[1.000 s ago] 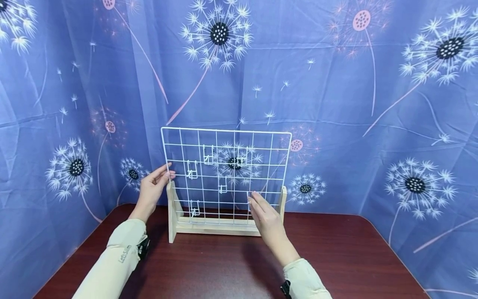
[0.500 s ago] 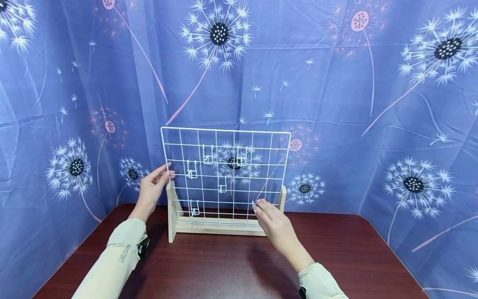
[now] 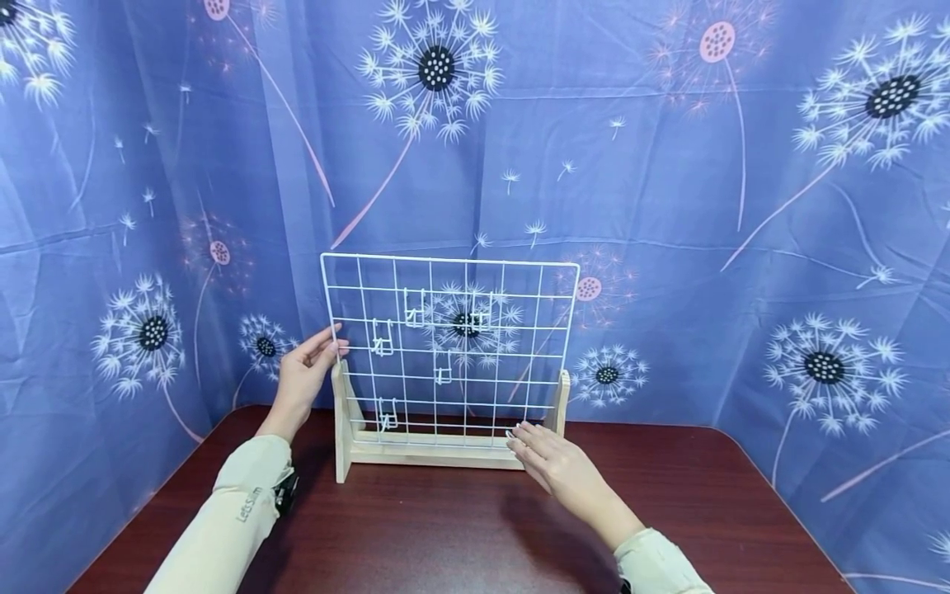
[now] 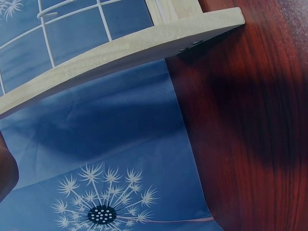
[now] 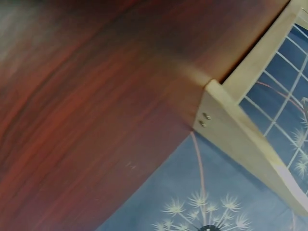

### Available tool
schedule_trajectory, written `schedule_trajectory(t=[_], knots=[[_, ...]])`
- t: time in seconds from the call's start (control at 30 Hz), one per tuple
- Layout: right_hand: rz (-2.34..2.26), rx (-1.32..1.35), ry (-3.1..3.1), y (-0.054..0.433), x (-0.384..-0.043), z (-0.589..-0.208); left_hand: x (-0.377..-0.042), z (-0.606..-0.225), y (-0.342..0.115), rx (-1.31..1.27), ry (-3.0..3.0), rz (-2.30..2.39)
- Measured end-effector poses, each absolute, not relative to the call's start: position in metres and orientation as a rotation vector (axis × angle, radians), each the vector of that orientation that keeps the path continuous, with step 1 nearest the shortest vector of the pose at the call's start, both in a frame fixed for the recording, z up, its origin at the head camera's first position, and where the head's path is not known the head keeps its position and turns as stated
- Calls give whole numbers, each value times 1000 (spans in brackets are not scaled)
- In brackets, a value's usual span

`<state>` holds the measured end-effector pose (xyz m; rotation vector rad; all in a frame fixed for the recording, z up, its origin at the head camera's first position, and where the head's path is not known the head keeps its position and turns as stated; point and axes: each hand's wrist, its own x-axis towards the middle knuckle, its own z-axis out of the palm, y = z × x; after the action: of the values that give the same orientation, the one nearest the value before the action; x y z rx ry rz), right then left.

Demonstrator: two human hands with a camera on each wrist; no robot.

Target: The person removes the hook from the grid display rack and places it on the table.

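Note:
A white wire grid panel [image 3: 485, 276] stands upright in a pale wooden stand [image 3: 438, 456]. Several small white wire hooks [image 3: 382, 345] hang from it, mostly on its left and middle. My left hand [image 3: 303, 378] pinches the panel's left edge just above the stand's side board; in the left wrist view only a dark bit of hand [image 4: 6, 168] shows. Low before the panel's right side is my right hand [image 3: 560, 466], fingers together and pointing left. Small white bits show at its fingertips; whether these are nails or a held piece is unclear. Its thumb is hidden.
The stand rests on a dark red wooden table [image 3: 416, 536]. Behind and beside it hangs a blue curtain [image 3: 653, 206] with dandelion prints. The stand's right side board [image 5: 240, 134], with two screws, shows in the right wrist view.
My right hand has moved down and slightly right, from the panel's lower middle to its bottom right. My left hand, the panel and the visible hooks have stayed put.

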<state>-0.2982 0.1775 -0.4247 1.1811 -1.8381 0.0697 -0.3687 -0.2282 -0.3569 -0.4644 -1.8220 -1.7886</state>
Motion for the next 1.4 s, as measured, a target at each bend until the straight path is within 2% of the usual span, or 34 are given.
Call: schedule_trajectory(t=[0.5, 0.73, 0.93, 1.4], knots=[[-125, 1344, -1872, 196, -307, -446, -368, -354, -227, -470, -1838, -1783], [-413, 1390, -1867, 196, -306, -454, -356, -350, -226, -460, -1835, -1809], [-447, 1407, -1934, 197, -304, -456, -346, -343, -223, -463, -1842, -1797], [-542, 1459, -1938, 198, -302, -461, -349, -341, -221, -491, -1840, -1797]])
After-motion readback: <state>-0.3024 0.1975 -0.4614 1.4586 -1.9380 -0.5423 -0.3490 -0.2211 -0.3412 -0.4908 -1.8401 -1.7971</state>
